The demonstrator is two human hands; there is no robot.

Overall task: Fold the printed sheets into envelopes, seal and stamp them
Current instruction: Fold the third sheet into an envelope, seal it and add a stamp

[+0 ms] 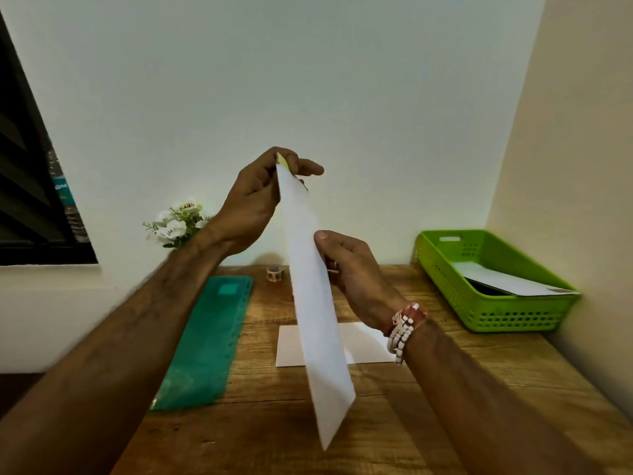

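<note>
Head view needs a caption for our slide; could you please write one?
Left hand pinches the top of a long white paper, right hand grips its edge, above a wooden desk.

white sheet (317,303), green perforated basket (479,303), teal folder (209,337)

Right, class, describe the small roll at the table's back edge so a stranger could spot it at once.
Start at the brown wooden table and go to its far edge by the white wall. Just right of the flat teal plastic folder stands the small pale roll, the only round thing there.
</note>
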